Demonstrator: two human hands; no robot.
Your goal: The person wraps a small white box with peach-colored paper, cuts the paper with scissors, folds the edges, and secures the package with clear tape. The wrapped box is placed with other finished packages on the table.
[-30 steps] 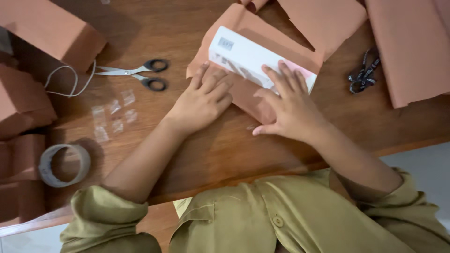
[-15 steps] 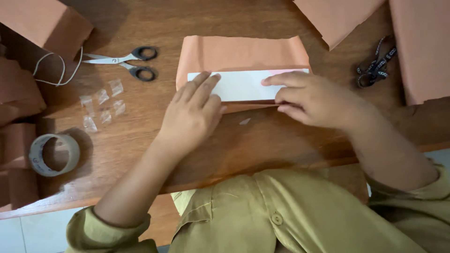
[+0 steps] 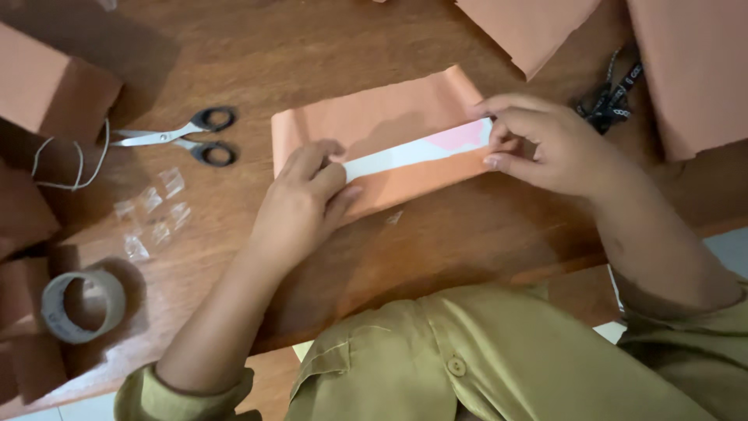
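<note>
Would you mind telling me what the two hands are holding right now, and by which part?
Both hold a white box half wrapped in orange paper: the left hand presses paper at its left end, the right hand pinches its right end.

My white box [image 3: 413,152] feels like smooth, slightly glossy card. The brown wrapping paper [image 3: 374,117] is matt. The wooden table [image 3: 312,47] is polished.

White box [image 3: 413,153], long and narrow with a pink patch at its right end, lies slanted on the table. Orange-brown wrapping paper [image 3: 374,117] folds up around it from both long sides, leaving only a thin white strip showing.
</note>
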